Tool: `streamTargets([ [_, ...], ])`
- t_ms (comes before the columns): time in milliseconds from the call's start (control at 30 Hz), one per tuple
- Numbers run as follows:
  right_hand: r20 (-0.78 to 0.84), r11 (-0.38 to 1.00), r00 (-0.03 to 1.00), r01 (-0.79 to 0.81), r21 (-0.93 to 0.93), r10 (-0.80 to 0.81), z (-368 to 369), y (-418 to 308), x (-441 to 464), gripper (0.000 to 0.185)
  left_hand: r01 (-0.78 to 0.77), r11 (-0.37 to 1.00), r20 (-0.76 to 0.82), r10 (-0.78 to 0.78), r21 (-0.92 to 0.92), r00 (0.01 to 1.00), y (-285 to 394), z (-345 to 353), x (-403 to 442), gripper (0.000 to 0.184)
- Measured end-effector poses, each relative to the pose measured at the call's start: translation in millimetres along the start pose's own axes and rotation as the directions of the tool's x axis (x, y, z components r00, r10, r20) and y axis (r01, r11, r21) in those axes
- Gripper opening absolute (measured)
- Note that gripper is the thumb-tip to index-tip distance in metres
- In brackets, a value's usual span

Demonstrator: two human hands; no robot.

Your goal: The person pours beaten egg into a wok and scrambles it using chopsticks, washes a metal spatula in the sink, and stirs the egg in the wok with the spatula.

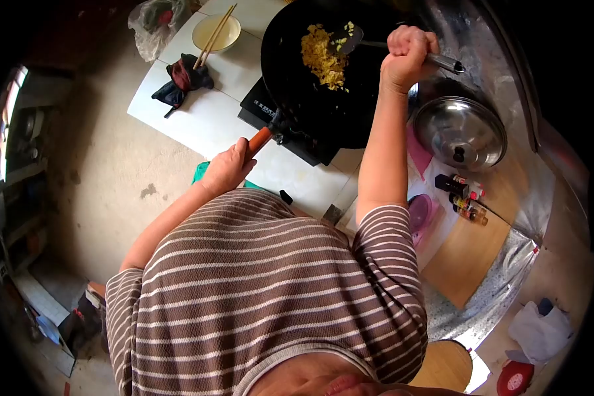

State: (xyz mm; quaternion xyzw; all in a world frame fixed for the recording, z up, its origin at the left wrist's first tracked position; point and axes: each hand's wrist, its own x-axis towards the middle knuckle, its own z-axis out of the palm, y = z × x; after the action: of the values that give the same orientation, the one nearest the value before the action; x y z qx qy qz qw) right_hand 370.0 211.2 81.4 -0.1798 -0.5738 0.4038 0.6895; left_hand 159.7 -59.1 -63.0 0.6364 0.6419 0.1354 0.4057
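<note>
My left hand (228, 169) is closed around the wooden handle (259, 142) of a large black wok (336, 122), which rests on a black cooktop (257, 109). Up at the wok's right side, my right hand (410, 56) grips the metal handle of a spatula (351, 37). The dark spatula blade carries a few pale green and yellow bits and touches the edge of the cooked yellow food (322, 56), which looks like scrambled egg. That food lies in a loose heap on the wok's bottom.
A bowl (223, 39) with chopsticks (212, 41) and a dark cloth (181, 80) lie on the white table left of the wok. To the right are a steel lid (435, 129), small bottles (467, 208), a pink container (419, 212) and a wooden board (465, 264).
</note>
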Motion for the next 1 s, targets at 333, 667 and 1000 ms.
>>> streamTargets([
  [333, -0.201, 0.995, 0.978, -0.041, 0.093, 0.059, -5, 22, -27, 0.035, -0.021, 0.999, 0.016, 0.021, 0.035, 1.000, -3, -4, 4, 0.036],
  [667, -0.227, 0.989, 0.964, -0.117, 0.095, 0.136, -18, -10, -51, 0.028, 0.009, 1.000, 0.005, -0.009, 0.024, 1.000, 14, -10, -3, 0.034],
  [1000, -0.157, 0.984, 0.977, -0.121, 0.132, 0.141, -16, -34, -53, 0.037, -0.062, 0.998, -0.047, 0.062, -0.008, 0.997, 14, -10, -3, 0.033],
])
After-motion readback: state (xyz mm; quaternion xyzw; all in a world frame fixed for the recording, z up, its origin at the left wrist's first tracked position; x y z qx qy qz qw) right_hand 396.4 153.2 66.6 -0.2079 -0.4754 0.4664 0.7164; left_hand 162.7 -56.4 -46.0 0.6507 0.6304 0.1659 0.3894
